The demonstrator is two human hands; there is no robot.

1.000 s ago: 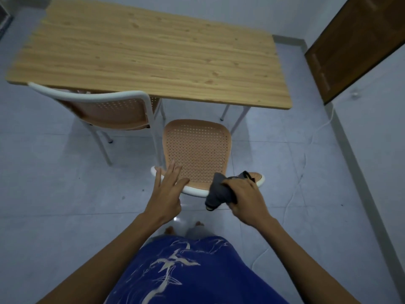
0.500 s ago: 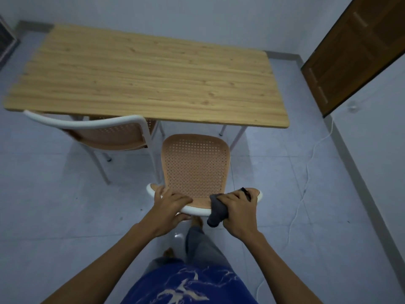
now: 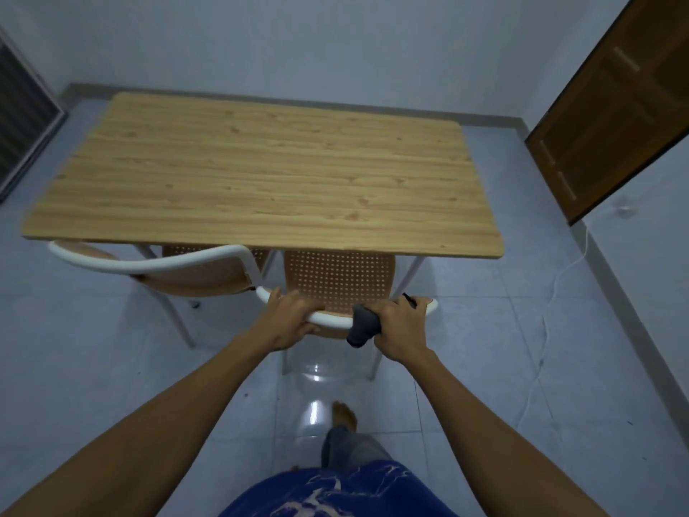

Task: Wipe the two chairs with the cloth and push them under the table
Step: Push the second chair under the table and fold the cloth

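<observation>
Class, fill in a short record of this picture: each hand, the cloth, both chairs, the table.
left hand: grips the right chair's white back rail
right hand: grips the same rail with the cloth bunched in it
cloth: dark grey, against the rail
right chair: seat partly under the table
left chair: beside it, seat also partly under
table: wooden top, white legs

This is looking like a plain dining room in a home — a wooden table (image 3: pixel 261 173) is standing on a tiled floor (image 3: pixel 484 330), a chair (image 3: pixel 337 278) sitting at it. A brown door (image 3: pixel 615 117) is showing beside bare walls (image 3: pixel 335 42).
</observation>
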